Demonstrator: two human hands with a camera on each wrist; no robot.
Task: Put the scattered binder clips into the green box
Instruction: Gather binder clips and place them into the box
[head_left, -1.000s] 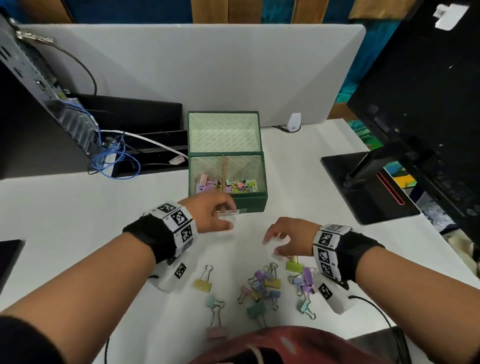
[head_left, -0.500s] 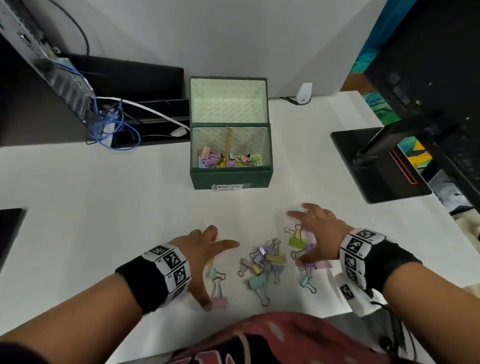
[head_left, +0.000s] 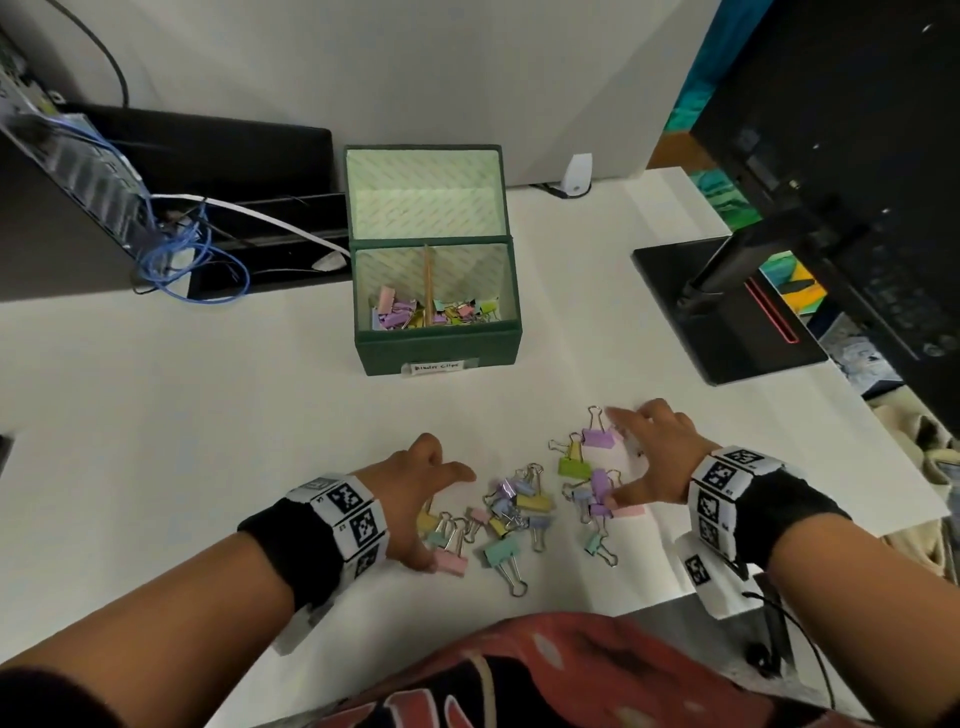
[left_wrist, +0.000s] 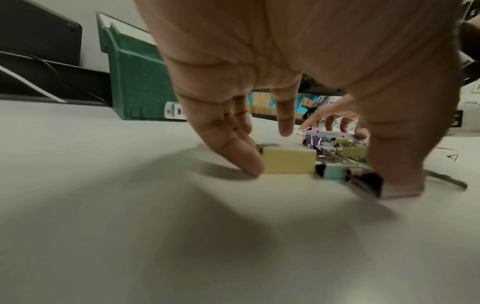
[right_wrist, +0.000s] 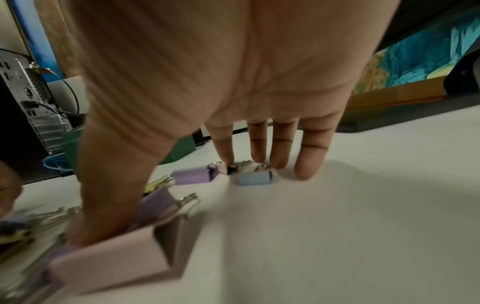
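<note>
The green box stands open on the white table, its lid tipped back, with pastel binder clips inside. Several scattered clips lie in front of it. My left hand is spread open over the left end of the pile. Its fingertips touch the table beside a yellow clip, and its thumb rests on a pink clip. My right hand is spread open over the right end. Its fingertips are down by a blue clip and a purple clip; its thumb presses a pink clip.
A black monitor stand base sits right of the box under a dark monitor. A computer case with blue cables is at the back left. A small white device stands by the partition. The table edge runs just below the clips.
Both hands came back from the box front to the scattered clips and lowered onto them, fingers spread. The head view tilted down towards the pile.
</note>
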